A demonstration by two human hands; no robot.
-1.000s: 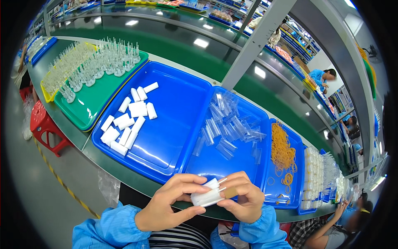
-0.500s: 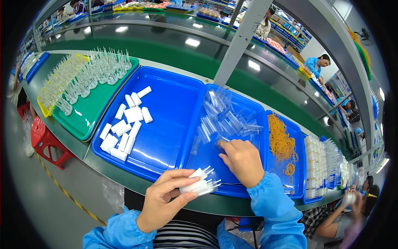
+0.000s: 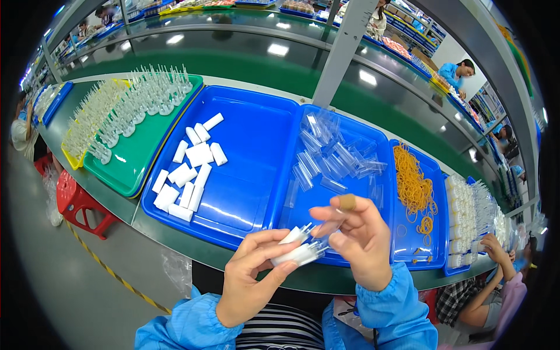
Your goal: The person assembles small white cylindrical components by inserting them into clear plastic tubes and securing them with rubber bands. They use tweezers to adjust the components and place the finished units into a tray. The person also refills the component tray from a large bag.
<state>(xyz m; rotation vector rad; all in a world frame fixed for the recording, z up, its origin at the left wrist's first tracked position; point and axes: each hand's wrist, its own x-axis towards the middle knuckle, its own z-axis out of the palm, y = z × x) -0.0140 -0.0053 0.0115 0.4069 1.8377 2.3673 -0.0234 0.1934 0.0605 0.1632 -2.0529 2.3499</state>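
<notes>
Between the fingers and thumb of my left hand (image 3: 249, 279) is a small bundle of white blocks (image 3: 302, 255) with thin clear prongs sticking out toward the right. My right hand (image 3: 366, 248) pinches a clear plastic sleeve (image 3: 330, 225) close to those prongs; whether the two touch I cannot tell. A tan finger cover (image 3: 347, 202) sits on one right fingertip. Beyond the right hand, loose clear sleeves (image 3: 335, 156) lie in a blue tray (image 3: 298, 211). Several loose white blocks (image 3: 199, 154) are grouped in the left part of another blue tray (image 3: 251, 151).
Orange rubber bands (image 3: 413, 181) fill a narrower blue tray (image 3: 402, 242) at the right, with stacked white parts (image 3: 461, 219) past it. A green tray (image 3: 131, 166) at left holds upright clear-pronged pieces. A grey post (image 3: 344, 55) rises behind the trays. A co-worker's arms (image 3: 496, 265) show at far right.
My right hand has lifted out of the sleeve tray and come back toward my left hand, now with a clear sleeve. The left hand still holds the white blocks. The view has shifted slightly.
</notes>
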